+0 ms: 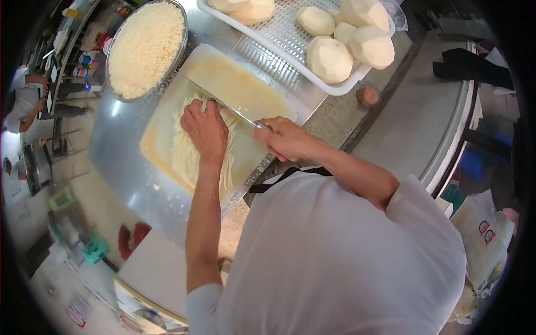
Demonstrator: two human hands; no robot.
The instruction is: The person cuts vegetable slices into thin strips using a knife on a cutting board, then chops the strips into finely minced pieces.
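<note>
Right hand [283, 138] grips knife [237, 113]; left hand [206, 129], fingers bent, holds strips [181, 156] on board [231, 75] beneath. Bowl [185, 33] ahead of left, tray [338, 89] ahead of right.

Pair of bare hands: left hand [204, 129], palm down; right hand [283, 138], closed in a grip.
Left arm [203, 229]: extended ahead of the torso [335, 262], elbow nearly straight, fingers bent at the knuckles, this hand the farther from the torso. Right arm [360, 174]: elbow bent at the torso's right side, forearm angled across its front, fingers curled inward, this hand nearer the torso. Hands apart, both forearms bare below short sleeves [421, 215].
</note>
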